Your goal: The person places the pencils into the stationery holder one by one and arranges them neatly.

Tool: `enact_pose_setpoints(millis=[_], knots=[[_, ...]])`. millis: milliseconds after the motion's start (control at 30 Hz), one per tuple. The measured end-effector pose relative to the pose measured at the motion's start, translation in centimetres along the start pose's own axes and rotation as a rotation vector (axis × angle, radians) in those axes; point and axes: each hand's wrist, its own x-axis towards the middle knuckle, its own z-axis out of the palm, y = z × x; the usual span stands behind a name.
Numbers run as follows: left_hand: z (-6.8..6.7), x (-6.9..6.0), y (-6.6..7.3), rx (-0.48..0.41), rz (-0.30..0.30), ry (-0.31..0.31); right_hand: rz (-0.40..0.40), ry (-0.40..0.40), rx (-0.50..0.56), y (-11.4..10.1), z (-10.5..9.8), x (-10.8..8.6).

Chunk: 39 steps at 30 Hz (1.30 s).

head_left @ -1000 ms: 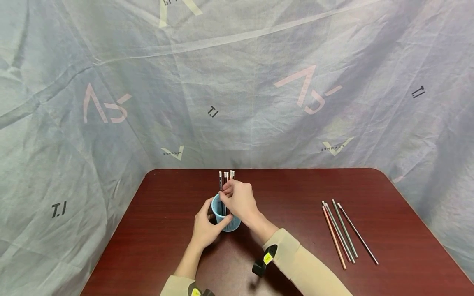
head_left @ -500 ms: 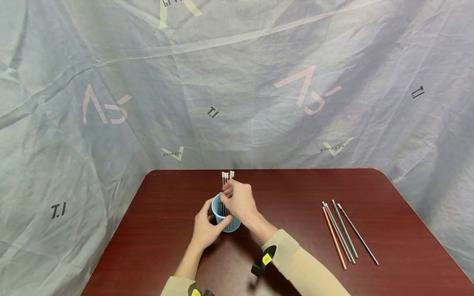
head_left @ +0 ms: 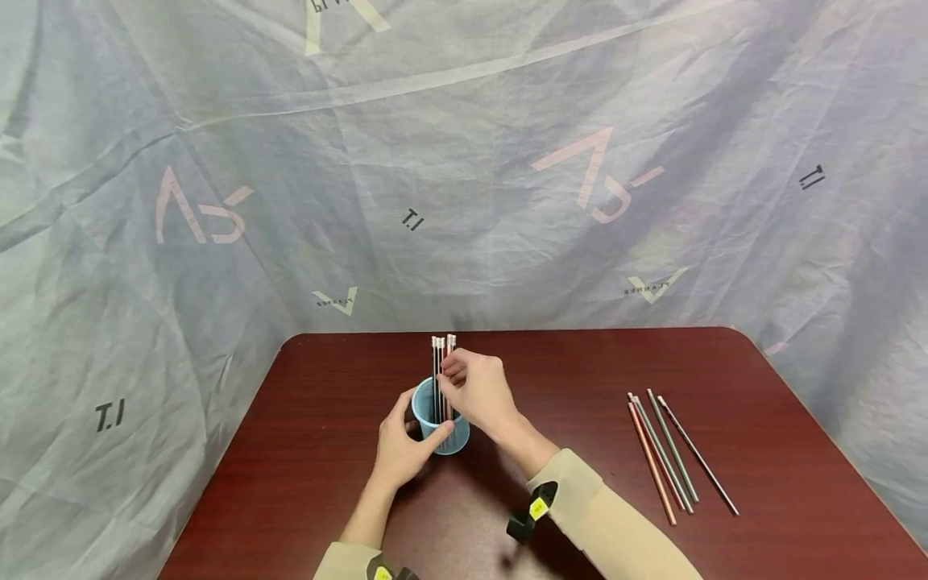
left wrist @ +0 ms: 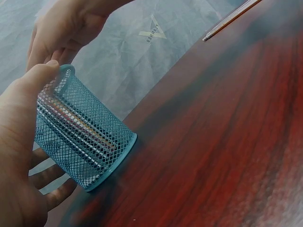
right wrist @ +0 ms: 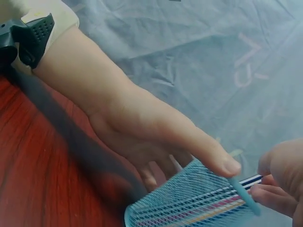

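Note:
In the head view my left hand (head_left: 402,451) grips the light blue mesh pencil cup (head_left: 455,441), thumb over the near rim and fingers around the left side. The cup stands on the table, tilted in neither direction that I can make out. Several pencils (head_left: 436,370) stand in it, white eraser ends up. My right hand (head_left: 478,391) is just right of these pencils, fingers loosely bent, with a gap between thumb and forefinger. The left wrist view shows the pencils through the mesh cup (left wrist: 90,132). In the right wrist view the right fingers (right wrist: 279,198) are beside the pencil tops.
On the right of the dark red wooden table (head_left: 565,403) lie several loose pencils, among them an orange one (head_left: 652,467), a green one (head_left: 674,447) and a dark one (head_left: 699,457). A grey printed cloth (head_left: 464,177) hangs behind the table.
The dark pencil at my right fingertips has gone down into the cup among the others. My right hand has then shifted slightly right. My left hand keeps its grip on the cup.

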Motion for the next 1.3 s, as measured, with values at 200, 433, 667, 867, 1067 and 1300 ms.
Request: enact_pose_setpoints(millis=[200, 433, 667, 867, 1067, 1300], knots=[[0.0, 0.0, 0.0, -0.003, -0.022, 0.002, -0.054, 0.015, -0.028, 0.3, -1.9, 0.0], [0.1, 0.2, 0.1, -0.016, -0.025, -0.007, -0.11, 0.101, -0.048, 1.1, -5.1, 0.7], [0.1, 0.3, 0.0, -0.037, -0.016, -0.011, -0.095, 0.149, -0.074, 2.8, -8.9, 1.6], [0.2, 0.2, -0.2, -0.036, -0.029, -0.013, -0.091, 0.19, -0.137, 4.8, -12.0, 1.6], [0.1, 0.2, -0.3, -0.035, -0.036, -0.014, -0.075, 0.21, -0.217, 7.0, -14.6, 0.6], [0.0, 0.3, -0.2, -0.038, -0.031, -0.014, -0.043, 0.2, -0.281, 9.6, -17.4, -0.9]])
